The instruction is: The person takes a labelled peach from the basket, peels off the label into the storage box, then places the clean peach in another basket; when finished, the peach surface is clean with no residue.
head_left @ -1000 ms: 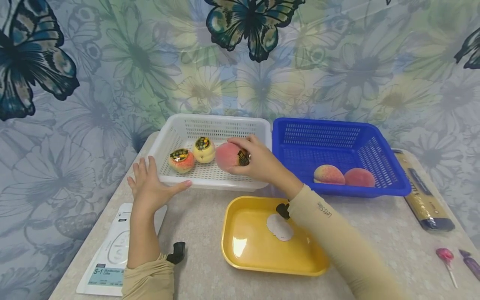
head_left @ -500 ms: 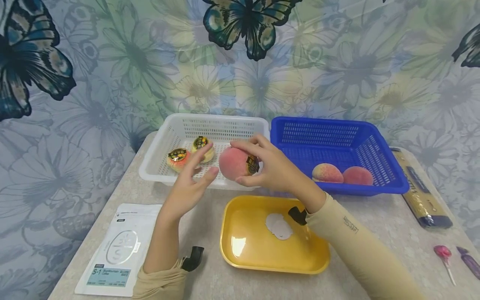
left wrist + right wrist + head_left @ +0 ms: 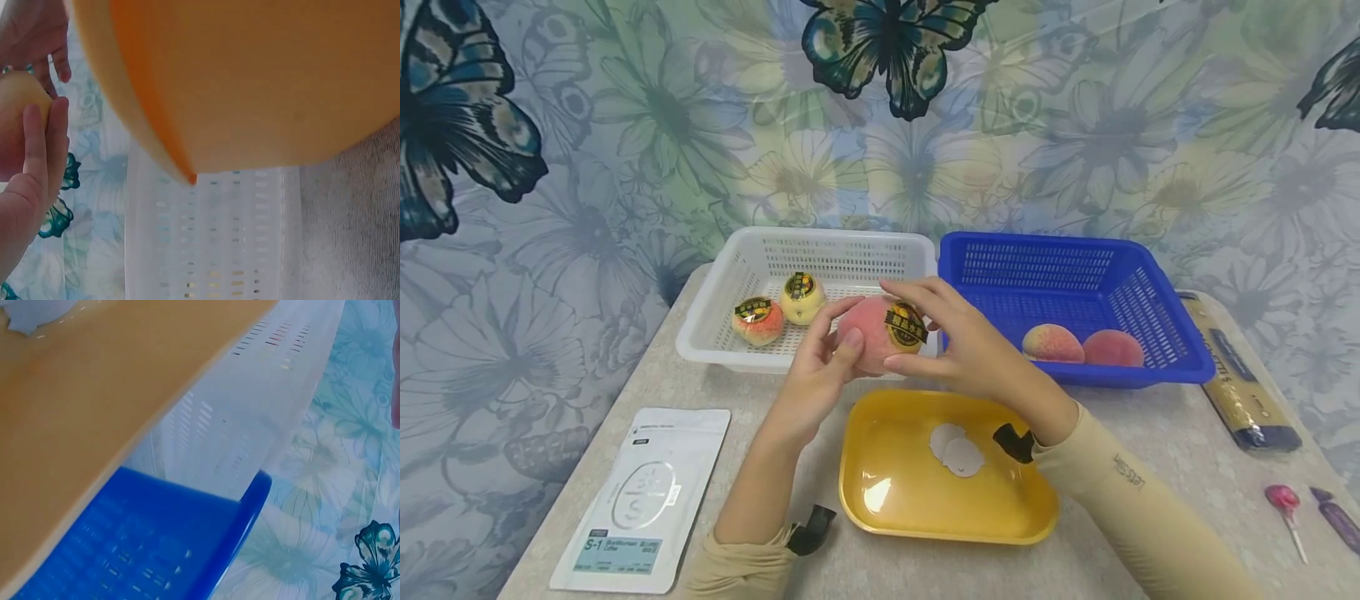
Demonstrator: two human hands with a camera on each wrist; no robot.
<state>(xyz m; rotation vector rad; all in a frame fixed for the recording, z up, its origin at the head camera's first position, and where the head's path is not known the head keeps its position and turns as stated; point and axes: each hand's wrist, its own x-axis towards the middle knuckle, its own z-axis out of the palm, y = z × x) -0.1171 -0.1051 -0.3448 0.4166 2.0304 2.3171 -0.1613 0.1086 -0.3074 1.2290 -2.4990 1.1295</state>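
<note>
Nearest me sits the yellow tray [image 3: 880, 508], with a couple of pale peeled stickers [image 3: 953, 450] lying on its floor. Just above its far rim, in the air, both hands meet on one pink peach [image 3: 868, 333]. The left hand [image 3: 815, 379] cups it from the left and below, fingers curled along its side. The right hand [image 3: 966, 346] comes in from the right, thumb under and fingertips over the black and gold sticker [image 3: 905, 326]. That sticker faces up and rightward, so the right hand is the nearer one to it, while the left only steadies the fruit. Behind them is the white basket [image 3: 715, 321] with two more stickered peaches [image 3: 760, 321], and to its right the blue basket [image 3: 1180, 350] holding two bare peaches [image 3: 1081, 344].
</note>
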